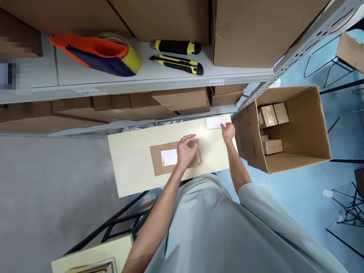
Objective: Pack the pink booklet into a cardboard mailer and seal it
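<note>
A flat brown cardboard box (158, 169) lies on the cream tabletop (133, 159). On its top is a white label (169, 157) with a small yellow mark. Over the right part of this box is my left hand (187, 152), its fingers loosely curved with a gap to the thumb and nothing visible in them. Farther right, my right hand (228, 132) has its fingers bent in, the thumb at the corner of a white label (215, 122) near the table's far edge. Whether that label is a single sheet or a stack, I cannot tell.
A large open carton (304, 132) with several small boxes (267, 116) stands right of the table. Above the far edge, a shelf (176, 81) holds an orange and blue tape dispenser (93, 53), two utility knives (179, 47) and big cartons (170, 19). Black metal legs (113, 220) stand lower left.
</note>
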Demonstrator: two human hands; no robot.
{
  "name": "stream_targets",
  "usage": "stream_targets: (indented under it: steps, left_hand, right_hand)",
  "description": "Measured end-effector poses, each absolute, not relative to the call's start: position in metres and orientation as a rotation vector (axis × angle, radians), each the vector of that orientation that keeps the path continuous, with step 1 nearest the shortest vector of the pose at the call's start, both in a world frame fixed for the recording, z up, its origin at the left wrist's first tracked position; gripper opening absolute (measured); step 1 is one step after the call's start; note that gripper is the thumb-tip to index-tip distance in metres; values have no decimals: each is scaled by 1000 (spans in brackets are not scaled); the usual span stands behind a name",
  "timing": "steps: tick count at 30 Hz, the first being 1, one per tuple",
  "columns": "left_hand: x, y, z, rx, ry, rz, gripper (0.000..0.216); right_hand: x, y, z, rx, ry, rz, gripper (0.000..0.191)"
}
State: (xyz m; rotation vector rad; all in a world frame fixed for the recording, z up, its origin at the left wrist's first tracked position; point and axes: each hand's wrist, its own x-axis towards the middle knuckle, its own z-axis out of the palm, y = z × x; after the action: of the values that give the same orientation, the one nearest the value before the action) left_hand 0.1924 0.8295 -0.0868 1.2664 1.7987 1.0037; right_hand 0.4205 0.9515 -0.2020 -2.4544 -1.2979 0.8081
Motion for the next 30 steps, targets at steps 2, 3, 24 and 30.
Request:
stream_targets:
  steps: [2,3,24,30]
  left_hand:
    - [193,831,-87,1251,1797,999,11]
    - [193,832,-87,1247,1795,997,10]
    - [189,835,-99,1293,1737,1006,9]
    - [187,832,-100,1285,1732,990,9]
  right_hand:
    - [418,952,-204,-2463,-1292,813,28]
    - [417,952,-205,-2466,-1290,818,28]
    - [421,959,-198,-2461,-1270,760,21]
    - [421,952,-188,-2405,-1379,682,23]
